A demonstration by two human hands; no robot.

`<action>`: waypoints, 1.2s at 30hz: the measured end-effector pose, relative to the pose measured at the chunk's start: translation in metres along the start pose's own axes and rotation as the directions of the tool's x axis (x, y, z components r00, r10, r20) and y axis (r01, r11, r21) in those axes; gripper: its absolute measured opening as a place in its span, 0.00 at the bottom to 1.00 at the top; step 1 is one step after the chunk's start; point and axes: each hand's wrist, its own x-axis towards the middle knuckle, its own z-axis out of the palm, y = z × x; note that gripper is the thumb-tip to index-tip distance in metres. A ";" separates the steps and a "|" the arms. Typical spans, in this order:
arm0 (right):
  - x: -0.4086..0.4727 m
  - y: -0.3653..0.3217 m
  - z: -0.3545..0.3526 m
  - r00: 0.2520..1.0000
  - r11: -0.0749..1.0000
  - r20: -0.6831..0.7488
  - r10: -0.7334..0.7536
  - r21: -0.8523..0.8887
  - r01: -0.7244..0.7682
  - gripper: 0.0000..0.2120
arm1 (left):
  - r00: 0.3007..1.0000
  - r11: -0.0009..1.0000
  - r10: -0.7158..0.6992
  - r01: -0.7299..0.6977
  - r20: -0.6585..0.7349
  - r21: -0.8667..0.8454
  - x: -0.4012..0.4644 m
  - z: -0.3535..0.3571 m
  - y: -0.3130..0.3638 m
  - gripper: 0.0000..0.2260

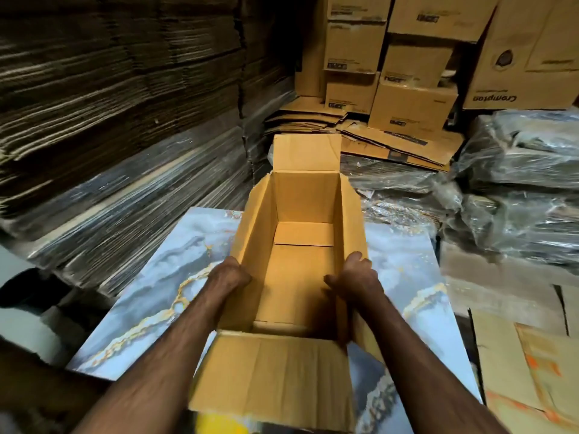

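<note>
Gripped box (294,277) at its near half: left hand (230,274) curled over left wall rim, right hand (354,277) clamped on right wall, thumb inside. Sat upright between both hands on marble-look slab (150,296). Counted one box, two hands, one slab. Plain brown corrugated, top open, bottom flaps closed, near flap (269,377) folded out, far flap (305,151) standing up. Beyond: flat cardboard stacks (109,104) left, wrapped bundles (517,183) right, printed cartons (410,104) at back.

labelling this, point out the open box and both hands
open box (305,195), head view, far inner wall
left hand (230,275), head view, back of hand
right hand (355,277), head view, back of hand
</note>
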 end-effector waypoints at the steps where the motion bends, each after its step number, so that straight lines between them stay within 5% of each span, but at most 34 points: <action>1: -0.007 0.000 0.004 1.000 0.998 0.015 0.015 0.063 -0.016 0.32 | 1.000 0.999 0.020 -0.020 0.000 -0.032 -0.005 0.001 -0.002 0.21; 5: -0.016 -0.001 -0.004 0.990 0.936 0.131 0.055 0.337 -0.097 0.17 | 0.996 0.955 0.084 -0.083 -0.011 -0.285 -0.023 0.008 -0.007 0.12; 14: -0.043 -0.040 -0.039 0.987 0.761 -0.159 -0.012 0.639 0.112 0.26 | 0.939 0.839 0.186 -0.304 -0.288 -0.450 -0.067 -0.026 -0.016 0.10; 22: -0.061 -0.080 -0.053 0.926 0.921 -0.371 -0.066 0.336 0.200 0.27 | 0.834 0.828 0.149 -0.398 -0.531 -0.394 -0.082 -0.068 -0.041 0.10; 29: -0.074 -0.088 -0.066 0.895 0.955 -0.438 -0.085 0.219 0.198 0.23 | 0.851 0.891 0.012 -0.248 -0.525 -0.381 -0.071 -0.105 -0.052 0.10; 36: -0.086 -0.103 -0.048 0.911 0.940 -0.355 -0.209 0.184 0.287 0.25 | 0.849 0.858 0.108 -0.343 -0.518 -0.382 -0.057 -0.120 -0.035 0.15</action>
